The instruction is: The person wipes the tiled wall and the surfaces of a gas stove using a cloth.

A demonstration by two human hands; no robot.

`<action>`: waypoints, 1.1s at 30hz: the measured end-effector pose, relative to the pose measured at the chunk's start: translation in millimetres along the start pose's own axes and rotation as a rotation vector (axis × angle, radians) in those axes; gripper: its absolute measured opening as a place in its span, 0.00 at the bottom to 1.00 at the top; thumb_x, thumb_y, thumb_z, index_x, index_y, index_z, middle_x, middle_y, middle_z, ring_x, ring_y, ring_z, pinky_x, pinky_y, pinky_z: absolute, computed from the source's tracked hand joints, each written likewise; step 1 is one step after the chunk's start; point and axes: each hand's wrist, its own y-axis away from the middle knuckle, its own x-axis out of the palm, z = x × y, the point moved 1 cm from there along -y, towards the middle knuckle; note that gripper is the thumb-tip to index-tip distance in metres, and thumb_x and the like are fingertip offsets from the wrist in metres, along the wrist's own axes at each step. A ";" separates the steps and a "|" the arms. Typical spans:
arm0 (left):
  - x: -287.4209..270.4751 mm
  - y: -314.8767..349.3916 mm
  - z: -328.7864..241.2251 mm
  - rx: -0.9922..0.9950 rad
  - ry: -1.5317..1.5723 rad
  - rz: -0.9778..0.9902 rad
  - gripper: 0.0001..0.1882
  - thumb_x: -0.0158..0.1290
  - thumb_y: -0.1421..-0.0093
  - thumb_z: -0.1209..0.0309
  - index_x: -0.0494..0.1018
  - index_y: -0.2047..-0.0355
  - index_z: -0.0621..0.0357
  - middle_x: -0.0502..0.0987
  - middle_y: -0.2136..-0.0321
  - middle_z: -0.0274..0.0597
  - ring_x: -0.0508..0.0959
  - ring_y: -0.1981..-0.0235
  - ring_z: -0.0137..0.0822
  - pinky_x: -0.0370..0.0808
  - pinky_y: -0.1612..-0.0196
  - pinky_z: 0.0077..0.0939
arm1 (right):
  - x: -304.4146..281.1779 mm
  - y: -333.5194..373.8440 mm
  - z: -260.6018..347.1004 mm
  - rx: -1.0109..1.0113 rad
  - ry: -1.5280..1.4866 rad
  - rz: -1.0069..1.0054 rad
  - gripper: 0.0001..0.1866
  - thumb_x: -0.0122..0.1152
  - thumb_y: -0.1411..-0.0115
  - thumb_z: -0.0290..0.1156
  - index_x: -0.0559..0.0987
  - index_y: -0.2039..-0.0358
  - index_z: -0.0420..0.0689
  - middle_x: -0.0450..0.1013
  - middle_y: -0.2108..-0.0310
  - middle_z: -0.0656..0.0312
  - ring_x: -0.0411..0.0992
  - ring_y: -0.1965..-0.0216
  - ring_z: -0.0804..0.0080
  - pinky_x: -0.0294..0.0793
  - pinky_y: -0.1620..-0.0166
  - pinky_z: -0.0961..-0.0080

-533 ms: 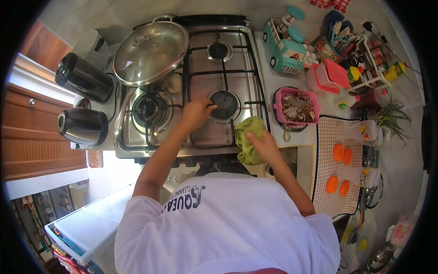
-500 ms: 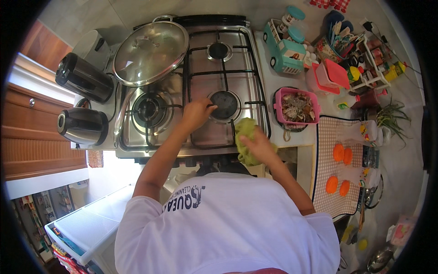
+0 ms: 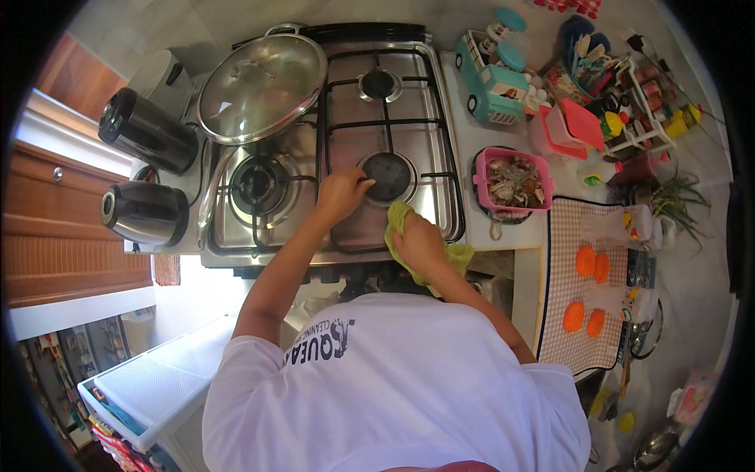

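Gripping a crumpled green cloth [image 3: 399, 223], the right hand [image 3: 423, 248] is at the front edge of a stainless-steel gas stove [image 3: 354, 143], on the near side of the front right burner [image 3: 388, 176]; the fingers are closed on the cloth, one end of which rises beyond them toward the burner, while another part spreads out to the right beneath the wrist. The left hand [image 3: 343, 193] is at the left side of the same burner, its fingers drawn together; whether they pinch a bar of the black grate [image 3: 387, 122] cannot be told.

At the back left of the stove, a wide round glass lid [image 3: 263, 90] with a metal rim covers the area behind the front left burner [image 3: 259, 185]; to the left stand two dark kettle-like appliances, the taller one [image 3: 149, 130] behind the shorter one [image 3: 145, 214].

Right of the stove, the bench [image 3: 469, 143] carries a teal vehicle-shaped holder [image 3: 486, 96] at the back; nearer the person is a pink container [image 3: 546, 179] with greyish-brown contents, too jumbled to identify; beside it extends a checked mat [image 3: 562, 236], bearing four orange pieces [image 3: 584, 261] in two pairs; farther right are a green long-leaved plant [image 3: 680, 200] and a white rack [image 3: 638, 94] of bottles and jars.
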 end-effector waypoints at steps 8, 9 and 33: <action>-10.4 -1.7 11.2 0.050 -0.053 0.013 0.14 0.57 0.48 0.60 0.76 0.73 0.58 0.76 0.78 0.45 0.76 0.76 0.44 0.71 0.73 0.35 | -29.4 25.6 -73.3 -0.552 0.238 0.049 0.12 0.56 0.59 0.23 0.73 0.70 0.41 0.66 0.69 0.55 0.65 0.62 0.55 0.65 0.60 0.61; -10.4 -2.2 11.9 0.051 -0.054 0.011 0.14 0.57 0.48 0.60 0.76 0.73 0.58 0.76 0.78 0.45 0.76 0.76 0.44 0.71 0.73 0.35 | -42.9 22.7 -81.6 -0.553 0.238 0.047 0.12 0.56 0.59 0.23 0.73 0.70 0.41 0.66 0.69 0.55 0.65 0.62 0.55 0.65 0.60 0.61; -2.9 -6.8 21.4 0.060 0.014 -0.068 0.12 0.58 0.50 0.62 0.75 0.72 0.59 0.75 0.78 0.43 0.75 0.76 0.44 0.70 0.72 0.36 | -62.9 -99.3 -91.0 -0.472 0.242 -0.094 0.10 0.56 0.59 0.21 0.74 0.72 0.41 0.69 0.67 0.54 0.67 0.63 0.53 0.69 0.59 0.61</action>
